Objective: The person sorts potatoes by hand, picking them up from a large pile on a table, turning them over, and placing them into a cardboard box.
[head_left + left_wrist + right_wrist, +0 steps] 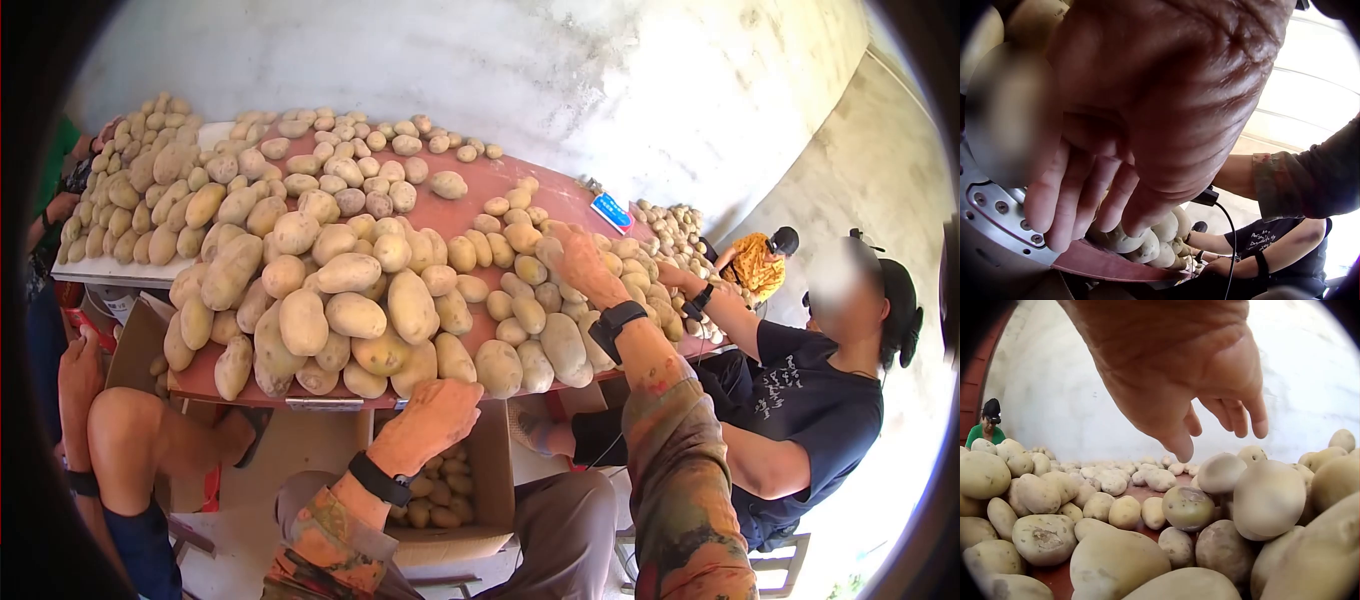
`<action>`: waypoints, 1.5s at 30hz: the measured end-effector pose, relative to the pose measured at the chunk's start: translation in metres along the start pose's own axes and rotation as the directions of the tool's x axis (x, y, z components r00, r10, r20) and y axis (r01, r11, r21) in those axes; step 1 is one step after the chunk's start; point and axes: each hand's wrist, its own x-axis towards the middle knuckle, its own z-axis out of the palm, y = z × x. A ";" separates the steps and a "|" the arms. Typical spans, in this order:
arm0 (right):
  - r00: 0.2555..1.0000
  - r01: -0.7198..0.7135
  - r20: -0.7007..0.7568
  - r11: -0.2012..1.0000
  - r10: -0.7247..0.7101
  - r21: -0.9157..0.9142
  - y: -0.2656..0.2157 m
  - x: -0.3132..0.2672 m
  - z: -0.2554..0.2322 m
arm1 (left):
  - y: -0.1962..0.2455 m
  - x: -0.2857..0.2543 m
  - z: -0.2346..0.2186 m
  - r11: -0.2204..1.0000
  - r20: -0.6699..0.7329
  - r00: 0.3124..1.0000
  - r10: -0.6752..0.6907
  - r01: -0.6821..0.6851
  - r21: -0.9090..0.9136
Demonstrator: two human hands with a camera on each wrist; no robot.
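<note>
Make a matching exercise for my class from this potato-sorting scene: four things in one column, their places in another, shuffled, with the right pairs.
Things:
1. left hand
2. right hand
3. cardboard box
4. blue packet

Places:
A. under the table's near edge
B. at the near edge of the table
C. on the table's far right side
D. over the potatoes, fingers spread

Pairs: 1-B, 2-D, 3-A, 4-C
</note>
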 end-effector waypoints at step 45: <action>0.955 -0.293 -0.063 0.955 0.289 -0.046 0.003 0.013 -0.029 | 0.002 -0.001 -0.001 0.999 0.087 0.996 -0.034 0.032 0.024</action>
